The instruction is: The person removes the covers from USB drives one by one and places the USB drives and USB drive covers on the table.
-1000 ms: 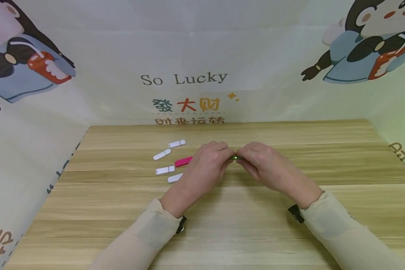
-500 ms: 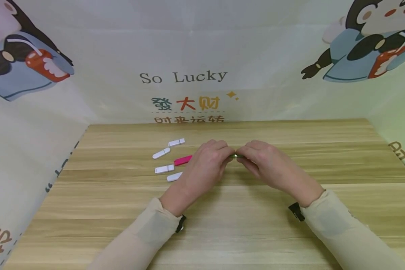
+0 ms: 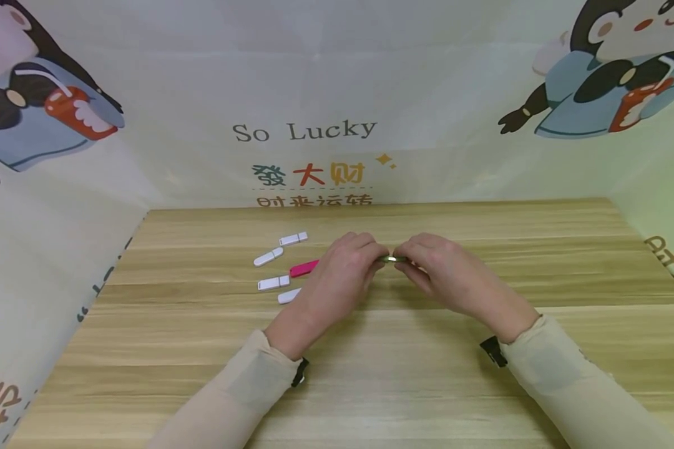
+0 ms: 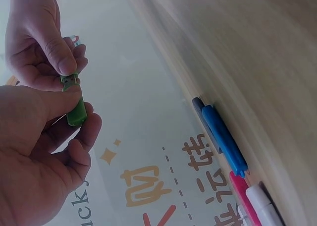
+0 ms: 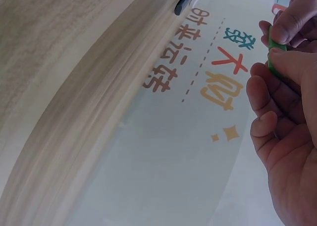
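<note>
Currently, a green USB stick (image 4: 76,116), its metal plug (image 4: 70,81) showing, is pinched at opposite ends by the left hand (image 3: 342,271) and the right hand (image 3: 449,271) above the table (image 3: 399,386), where a pink stick (image 3: 303,269) and four white sticks (image 3: 273,283) lie to the left.

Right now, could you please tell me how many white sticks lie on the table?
4 visible: the farthest stick; the second stick, nearer and further left; the third stick, beside the pink stick; the nearest stick, partly behind the left hand, which may hide others.
</note>
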Available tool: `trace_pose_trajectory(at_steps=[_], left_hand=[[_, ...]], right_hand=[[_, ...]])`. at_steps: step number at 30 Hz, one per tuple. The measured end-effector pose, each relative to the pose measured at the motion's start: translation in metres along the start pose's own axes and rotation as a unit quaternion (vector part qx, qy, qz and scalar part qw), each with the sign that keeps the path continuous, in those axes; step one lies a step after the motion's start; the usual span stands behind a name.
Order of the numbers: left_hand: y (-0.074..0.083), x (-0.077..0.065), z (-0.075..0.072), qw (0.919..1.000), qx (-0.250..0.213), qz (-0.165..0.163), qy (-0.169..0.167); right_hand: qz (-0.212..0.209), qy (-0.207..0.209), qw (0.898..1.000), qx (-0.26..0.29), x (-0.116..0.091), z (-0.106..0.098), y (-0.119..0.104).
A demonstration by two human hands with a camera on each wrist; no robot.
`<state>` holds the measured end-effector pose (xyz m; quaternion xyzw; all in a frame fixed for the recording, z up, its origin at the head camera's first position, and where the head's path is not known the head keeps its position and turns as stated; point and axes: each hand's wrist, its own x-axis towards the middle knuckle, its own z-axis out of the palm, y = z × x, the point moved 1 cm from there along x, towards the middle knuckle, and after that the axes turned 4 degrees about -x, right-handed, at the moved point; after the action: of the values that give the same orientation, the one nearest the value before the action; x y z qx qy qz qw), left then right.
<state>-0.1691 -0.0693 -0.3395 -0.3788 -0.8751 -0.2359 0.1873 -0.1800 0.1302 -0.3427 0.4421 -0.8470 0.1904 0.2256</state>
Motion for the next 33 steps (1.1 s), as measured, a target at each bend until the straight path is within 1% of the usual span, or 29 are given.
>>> trace_pose_trajectory(at_steps=[5,11,15,19,24,28,33], left_hand=[[-0.002,0.000,0.000,1.0000,-0.001,-0.002,0.001],[-0.005,0.000,-0.001,0.9997,-0.002,-0.024,-0.007],[-0.007,0.001,0.000,0.9994,-0.002,-0.032,-0.013],[-0.008,0.001,-0.001,0.9986,0.004,-0.046,-0.025],[-0.011,0.007,-0.001,0.9974,0.007,-0.060,-0.040],[-0.015,0.013,0.000,0.9958,0.011,-0.072,-0.056],[-0.020,0.022,0.003,0.9912,0.009,-0.100,-0.086]], right_hand=[[0.004,0.003,1.000,0.001,0.000,-0.001,0.001],[0.005,0.001,1.000,-0.009,-0.001,-0.003,0.004],[0.009,-0.002,1.000,-0.016,-0.003,-0.003,0.007],[0.013,-0.004,1.000,-0.022,-0.004,-0.005,0.009],[0.019,-0.004,1.000,-0.022,-0.005,-0.009,0.010],[0.037,-0.018,0.999,-0.019,-0.007,-0.012,0.012],[0.060,-0.035,0.997,-0.018,-0.009,-0.015,0.014]])
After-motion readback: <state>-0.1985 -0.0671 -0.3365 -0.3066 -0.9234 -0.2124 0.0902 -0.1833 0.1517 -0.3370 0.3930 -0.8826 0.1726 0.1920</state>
